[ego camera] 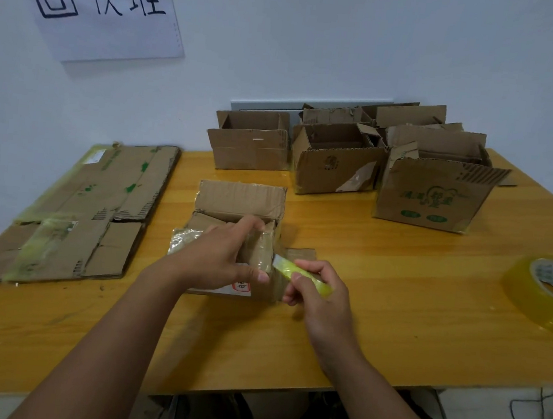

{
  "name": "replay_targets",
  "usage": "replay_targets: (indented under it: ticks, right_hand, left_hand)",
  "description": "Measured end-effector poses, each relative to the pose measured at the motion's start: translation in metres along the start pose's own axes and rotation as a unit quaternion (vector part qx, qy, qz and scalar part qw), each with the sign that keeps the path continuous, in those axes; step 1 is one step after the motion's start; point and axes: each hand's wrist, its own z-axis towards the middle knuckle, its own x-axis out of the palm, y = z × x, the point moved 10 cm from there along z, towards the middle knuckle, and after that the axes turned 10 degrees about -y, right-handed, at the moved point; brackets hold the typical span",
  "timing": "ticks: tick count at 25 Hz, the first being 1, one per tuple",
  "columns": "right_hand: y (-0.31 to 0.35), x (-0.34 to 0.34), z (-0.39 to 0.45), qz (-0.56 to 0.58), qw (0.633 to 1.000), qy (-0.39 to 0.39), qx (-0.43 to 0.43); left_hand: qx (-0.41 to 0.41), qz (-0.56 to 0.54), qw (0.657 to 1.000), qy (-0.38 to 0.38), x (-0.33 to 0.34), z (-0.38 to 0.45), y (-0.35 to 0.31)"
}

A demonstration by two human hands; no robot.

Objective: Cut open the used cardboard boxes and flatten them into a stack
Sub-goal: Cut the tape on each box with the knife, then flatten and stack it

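The step in hand is the cutting of a taped seam on the small box (236, 239), which sits on the desk (394, 305) near its front edge, between the flattened stack (92, 212) at the left and the tape roll (545, 292) at the right.

The left hand (220, 254) lies on top of the box, fingers curled over the tape-covered flap, pressing it steady. The right hand (316, 292) is wrapped firmly around the yellow-green utility knife (299, 274); the blade tip meets the right side of the box at the taped edge.

Three upright boxes (337, 161) stand at the back of the desk, uncut, so the task appears to be roughly at its middle.

The next move probably calls for a steady draw of the blade along the seam, with the left fingers kept clear of the cutting line. The box then requires opening, pressing flat and transfer to the stack.
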Motion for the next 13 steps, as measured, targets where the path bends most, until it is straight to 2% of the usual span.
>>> replay_targets:
  ticks: [7, 13]
  right_hand:
    - [0.009, -0.009, -0.008, -0.002, 1.0, -0.007, -0.023]
    - [0.018, -0.026, -0.005, -0.005, 0.999, -0.014, -0.029]
  left_hand:
    - [-0.001, 0.029, 0.999, -0.032, -0.004, -0.003, -0.001]
    - [0.042, 0.097, 0.987, -0.122, -0.019, -0.009, -0.019]
